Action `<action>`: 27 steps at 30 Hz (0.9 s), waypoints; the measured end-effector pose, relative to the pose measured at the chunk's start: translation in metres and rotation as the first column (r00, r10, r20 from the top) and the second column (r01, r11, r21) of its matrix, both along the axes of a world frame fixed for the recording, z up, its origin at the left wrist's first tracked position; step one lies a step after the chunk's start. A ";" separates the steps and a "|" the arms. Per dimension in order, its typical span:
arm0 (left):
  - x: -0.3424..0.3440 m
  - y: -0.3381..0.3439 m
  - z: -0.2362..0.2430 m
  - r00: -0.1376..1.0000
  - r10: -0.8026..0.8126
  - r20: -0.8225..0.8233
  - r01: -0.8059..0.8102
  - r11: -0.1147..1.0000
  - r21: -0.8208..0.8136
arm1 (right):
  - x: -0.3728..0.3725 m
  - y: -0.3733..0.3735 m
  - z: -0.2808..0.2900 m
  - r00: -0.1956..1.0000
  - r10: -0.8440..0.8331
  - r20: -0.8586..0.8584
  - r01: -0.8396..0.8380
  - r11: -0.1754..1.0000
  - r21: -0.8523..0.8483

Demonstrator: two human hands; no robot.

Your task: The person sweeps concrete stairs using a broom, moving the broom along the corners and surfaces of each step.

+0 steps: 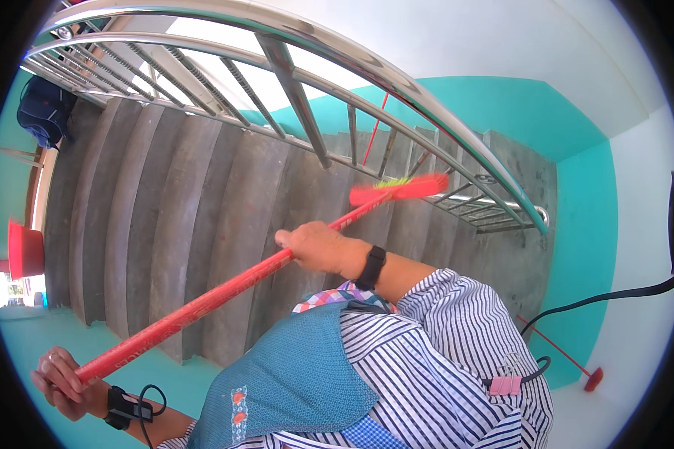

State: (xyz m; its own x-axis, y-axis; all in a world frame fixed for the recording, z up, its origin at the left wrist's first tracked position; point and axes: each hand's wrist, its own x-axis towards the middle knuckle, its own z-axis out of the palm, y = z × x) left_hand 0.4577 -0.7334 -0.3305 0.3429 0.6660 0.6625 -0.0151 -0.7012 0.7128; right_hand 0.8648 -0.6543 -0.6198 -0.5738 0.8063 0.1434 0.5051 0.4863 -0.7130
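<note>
Sweeping concrete stairs (202,217) w/ red broom (225,288), mid-stroke.
Left hand (64,382) & right hand (314,245): fingers closed round handle; next prob. needs drawing the blurred head, frame center, down a step.

We see the broom head (401,187) blurred at one o'clock; the dark bag (43,111) at ten o'clock sits partly behind the railing (292,82).

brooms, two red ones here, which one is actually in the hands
The red broom with the thick handle running across the stairs: left hand at its end, right hand midway. The thin-handled broom lies unheld by the right wall.
</note>
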 end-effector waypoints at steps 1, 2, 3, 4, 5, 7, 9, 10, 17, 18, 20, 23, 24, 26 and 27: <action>0.014 0.004 -0.010 0.991 -0.127 -0.031 0.123 0.987 -0.106 | 0.011 0.005 -0.007 0.997 -0.062 0.038 0.060 0.997 0.047; 0.043 0.012 -0.024 0.965 -0.258 -0.049 0.242 0.945 -0.218 | 0.030 0.009 -0.019 0.989 -0.127 0.071 0.120 0.989 0.091; 0.079 0.016 -0.045 0.975 -0.216 -0.045 0.193 0.934 -0.300 | 0.050 0.016 -0.041 0.976 -0.212 0.059 0.204 0.972 0.114; 0.108 0.020 -0.066 0.984 -0.174 -0.045 0.144 0.914 -0.379 | 0.068 0.018 -0.066 0.954 -0.296 0.044 0.288 0.948 0.135; 0.118 0.034 -0.094 0.963 -0.265 -0.041 0.221 0.869 -0.442 | 0.082 0.012 -0.095 0.951 -0.300 0.071 0.293 0.952 0.093; 0.147 0.049 -0.117 0.909 -0.413 -0.052 0.313 0.759 -0.571 | 0.093 -0.002 -0.153 0.952 -0.303 0.044 0.303 0.953 0.006; 0.188 0.077 -0.142 0.830 -0.555 -0.051 0.389 0.643 -0.660 | 0.112 -0.028 -0.212 0.936 -0.343 0.076 0.349 0.933 -0.084; 0.199 0.081 -0.153 0.798 -0.599 -0.064 0.393 0.598 -0.699 | 0.115 -0.050 -0.231 0.934 -0.335 0.127 0.352 0.925 -0.145; 0.166 0.086 -0.145 0.928 -0.351 0.122 0.329 0.623 -0.710 | 0.077 -0.076 -0.179 0.996 0.005 0.094 0.036 0.902 -0.431; 0.154 0.084 -0.133 0.925 -0.321 0.204 0.376 0.686 -0.623 | 0.065 -0.065 -0.164 1.000 0.006 0.022 0.003 0.919 -0.395; 0.132 0.088 -0.098 0.879 -0.354 0.319 0.459 0.810 -0.365 | 0.042 -0.039 -0.121 0.995 0.008 -0.104 -0.042 0.942 -0.334; 0.088 0.054 -0.024 0.783 -0.513 0.352 0.596 0.780 -0.190 | 0.012 -0.013 -0.057 0.966 -0.038 -0.255 0.014 0.995 -0.097; 0.091 0.042 -0.011 0.791 -0.511 0.335 0.569 0.816 -0.100 | 0.004 -0.007 -0.043 0.946 -0.040 -0.321 0.042 0.999 0.000; 0.116 0.041 -0.001 0.781 -0.520 0.345 0.538 0.842 0.053 | -0.001 0.005 -0.037 0.934 -0.036 -0.356 0.088 0.988 0.129; 0.126 0.043 -0.003 0.790 -0.514 0.336 0.529 0.847 0.051 | -0.001 0.015 -0.038 0.941 -0.017 -0.338 0.078 0.983 0.168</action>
State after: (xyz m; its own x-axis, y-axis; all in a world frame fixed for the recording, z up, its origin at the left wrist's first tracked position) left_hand 0.5837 -0.6904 -0.3339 0.4173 0.4791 0.7722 -0.6045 -0.4882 0.6295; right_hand 0.8635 -0.6392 -0.6573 -0.4293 0.7758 0.4625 0.2783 0.6008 -0.7494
